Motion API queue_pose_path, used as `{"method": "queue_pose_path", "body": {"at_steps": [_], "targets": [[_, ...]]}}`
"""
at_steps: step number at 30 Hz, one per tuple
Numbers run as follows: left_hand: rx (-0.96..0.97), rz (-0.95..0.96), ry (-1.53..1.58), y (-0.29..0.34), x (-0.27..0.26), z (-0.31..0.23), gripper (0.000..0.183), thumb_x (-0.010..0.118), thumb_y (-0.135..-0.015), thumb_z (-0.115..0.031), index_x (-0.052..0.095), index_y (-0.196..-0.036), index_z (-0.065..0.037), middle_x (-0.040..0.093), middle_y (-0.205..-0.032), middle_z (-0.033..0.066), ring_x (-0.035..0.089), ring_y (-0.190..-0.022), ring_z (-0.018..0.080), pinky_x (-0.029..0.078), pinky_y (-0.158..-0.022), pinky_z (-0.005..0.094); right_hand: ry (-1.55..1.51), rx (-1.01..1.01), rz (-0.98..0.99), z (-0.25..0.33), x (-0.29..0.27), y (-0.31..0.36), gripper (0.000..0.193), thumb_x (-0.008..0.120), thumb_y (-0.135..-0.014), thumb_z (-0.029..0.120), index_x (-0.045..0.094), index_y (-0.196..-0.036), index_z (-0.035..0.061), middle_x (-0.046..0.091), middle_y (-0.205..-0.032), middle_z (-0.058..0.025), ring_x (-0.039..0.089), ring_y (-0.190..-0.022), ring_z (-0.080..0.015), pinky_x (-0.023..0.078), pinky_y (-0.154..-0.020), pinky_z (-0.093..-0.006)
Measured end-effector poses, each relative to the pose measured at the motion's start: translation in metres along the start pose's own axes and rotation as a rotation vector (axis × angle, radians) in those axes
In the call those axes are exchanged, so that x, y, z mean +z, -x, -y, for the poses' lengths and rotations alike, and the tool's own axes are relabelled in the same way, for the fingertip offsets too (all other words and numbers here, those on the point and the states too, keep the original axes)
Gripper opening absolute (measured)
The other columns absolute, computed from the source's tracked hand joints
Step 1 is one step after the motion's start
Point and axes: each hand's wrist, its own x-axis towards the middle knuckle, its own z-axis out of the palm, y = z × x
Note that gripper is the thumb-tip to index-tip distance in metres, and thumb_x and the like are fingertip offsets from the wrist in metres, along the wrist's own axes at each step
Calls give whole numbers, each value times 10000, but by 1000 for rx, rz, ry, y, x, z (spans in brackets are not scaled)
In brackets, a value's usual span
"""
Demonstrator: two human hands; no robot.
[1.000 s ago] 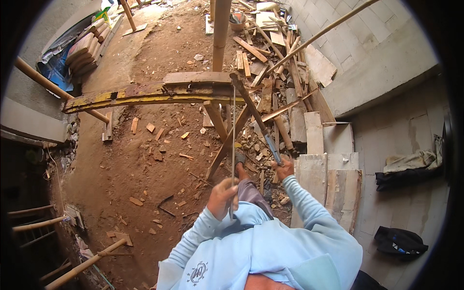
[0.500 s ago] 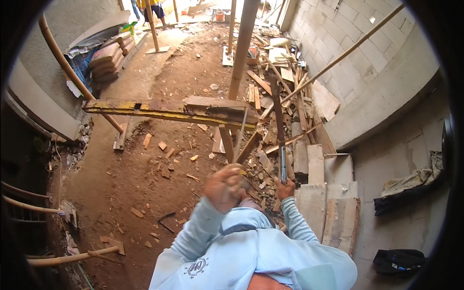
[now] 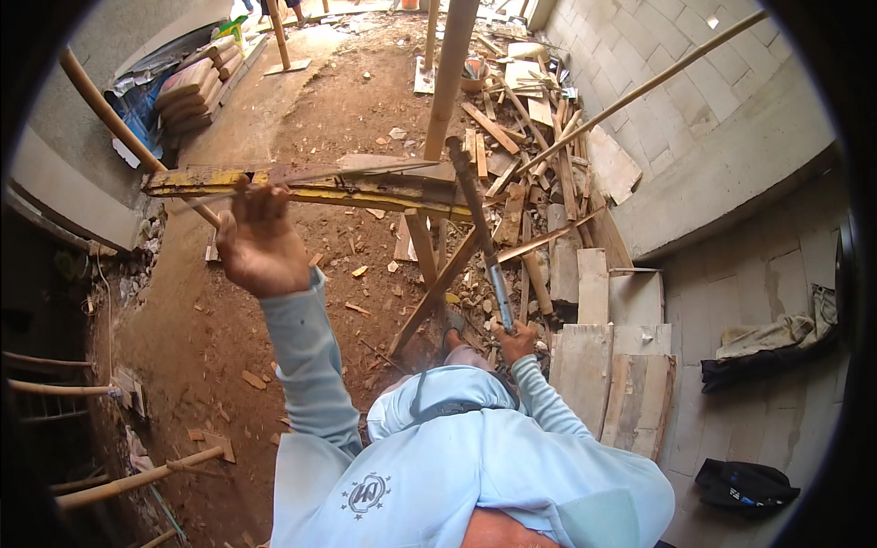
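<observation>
My left hand (image 3: 261, 239) is raised over the left part of a worn, yellow-edged beam (image 3: 324, 194). Its fingers are curled around a thin rod (image 3: 352, 171), which runs across the beam toward the right; the grip is partly blurred. My right hand (image 3: 517, 339) is closed on the blue-grey lower end of a long dark bar (image 3: 494, 283). That bar slants up and left, its rusty upper end beside the beam's right end. Wooden legs (image 3: 422, 247) stand under the beam.
Loose boards and scrap wood (image 3: 548, 137) lie along the right wall. Flat planks (image 3: 585, 365) lie right of me. A bamboo pole (image 3: 450, 82) stands behind the beam; another (image 3: 639, 96) leans across the right. Stacked sacks (image 3: 192, 91) sit at the far left.
My left hand has moved left and forward, and the rod now lies across the beam. The bar in my right hand has tilted to the left.
</observation>
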Motion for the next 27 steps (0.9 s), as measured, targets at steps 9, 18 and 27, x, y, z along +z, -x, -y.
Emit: {"method": "queue_pose_path", "body": {"at_steps": [9, 18, 27], "targets": [[415, -88, -330, -118, 70, 44, 230, 606, -966, -269, 603, -877, -57, 421, -629, -14, 366, -541, 74, 311, -450, 244, 58, 67, 61, -19, -13, -13, 392, 795, -791, 373, 689, -846, 0, 620, -651, -47, 530, -602, -129, 465, -581, -327], [149, 599, -386, -62, 30, 81, 437, 514, -1013, -327, 373, -682, -81, 235, -561, -30, 154, -455, 69, 147, -385, 256, 230, 253, 195, -41, -56, -14, 467, 786, -752, 433, 725, -991, 37, 702, -777, -171, 680, -743, -282, 518, -723, -391], [262, 624, -403, -9, -3, 80, 495, 476, -1027, -371, 333, -644, -91, 236, -550, -26, 165, -460, 74, 136, -398, 270, 201, 345, 262, -80, -48, 1, 499, 790, -738, 439, 714, -960, -1, 700, -864, -180, 660, -812, -273, 512, -780, -380]]}}
